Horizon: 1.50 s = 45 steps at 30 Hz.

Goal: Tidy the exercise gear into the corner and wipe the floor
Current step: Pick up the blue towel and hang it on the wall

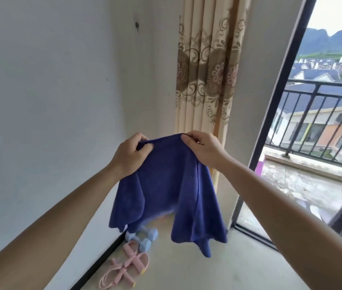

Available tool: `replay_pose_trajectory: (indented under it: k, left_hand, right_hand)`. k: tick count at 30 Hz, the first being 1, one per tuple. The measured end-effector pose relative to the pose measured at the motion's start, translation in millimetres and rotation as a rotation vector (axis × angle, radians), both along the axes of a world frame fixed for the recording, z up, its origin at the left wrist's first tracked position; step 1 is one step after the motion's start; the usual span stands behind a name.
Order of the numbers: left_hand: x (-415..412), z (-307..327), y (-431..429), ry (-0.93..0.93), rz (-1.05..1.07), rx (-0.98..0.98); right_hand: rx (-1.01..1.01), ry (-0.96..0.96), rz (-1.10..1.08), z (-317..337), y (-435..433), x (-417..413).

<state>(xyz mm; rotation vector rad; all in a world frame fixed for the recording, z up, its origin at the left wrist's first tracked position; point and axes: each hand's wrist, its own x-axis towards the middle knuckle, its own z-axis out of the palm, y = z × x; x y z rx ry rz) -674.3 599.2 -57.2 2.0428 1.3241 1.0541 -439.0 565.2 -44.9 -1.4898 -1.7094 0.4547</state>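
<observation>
A dark blue cloth (172, 191) hangs in the air in front of me, held up by its top edge. My left hand (131, 155) pinches the left part of that edge and my right hand (202, 148) pinches the right part, close together. Below the cloth, on the floor by the wall, lie light blue dumbbells (142, 239), partly hidden by the cloth. A pink resistance band (127, 266) with foam handles lies just in front of them.
A white wall (50, 101) runs along the left with a black skirting strip at its foot. A beige patterned curtain (207, 70) hangs in the corner. At the right an open sliding door (281, 114) leads to a balcony with a black railing (320, 114).
</observation>
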Motion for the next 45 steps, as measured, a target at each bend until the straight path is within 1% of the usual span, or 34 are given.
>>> replay_pose_trajectory:
  k: [2,4,8,10,12,14,15,18,21,24,26,29,31,36,38,42,44,45]
  left_hand:
    - [11,-4,52,0.018,0.019,0.085]
    - [21,0,107,-0.01,0.054,0.163]
    - [44,21,203,-0.099,0.094,0.213]
    - [56,29,243,-0.149,0.12,0.255]
    - [64,33,281,-0.137,0.151,0.312]
    - [69,36,319,-0.091,0.206,0.372]
    - [71,38,338,-0.077,0.233,0.375]
    - [76,44,389,-0.101,0.295,0.288]
    - [87,57,433,-0.073,0.352,0.241]
    - [98,77,472,-0.106,0.452,0.335]
    - [103,93,495,-0.093,0.507,0.399]
    - [98,121,532,0.025,0.615,0.517]
    - [89,148,553,0.155,0.698,0.599]
    - [65,217,604,0.449,0.784,0.759]
    - [60,243,626,0.509,0.817,0.834]
    - [60,287,666,0.516,0.903,0.985]
    - [58,301,687,0.623,0.946,1.014]
    - [57,305,698,0.71,0.961,1.023]
  right_hand:
    - [0.011,-0.038,0.015,-1,56,11]
    - [0.007,-0.082,0.027,5,105,26]
    - [-0.055,-0.139,0.1,19,195,61]
    - [-0.032,-0.172,0.116,26,241,78]
    - [0.006,-0.17,0.104,31,291,90]
    - [0.049,-0.09,0.103,35,342,93]
    - [0.073,-0.018,0.115,36,366,91]
    - [0.146,0.153,0.182,48,436,79]
    - [0.224,0.213,0.257,65,495,68]
    - [0.288,0.309,0.341,82,556,61]
    - [0.281,0.382,0.384,96,594,55]
    - [0.347,0.388,0.431,122,642,44]
    - [0.416,0.358,0.437,140,670,38]
    - [0.525,0.184,0.404,185,723,31]
    - [0.537,0.176,0.371,207,740,23]
    - [0.616,0.236,0.286,252,771,1]
    - [0.663,0.217,0.238,269,784,-6]
    - [0.682,0.181,0.217,275,793,-9]
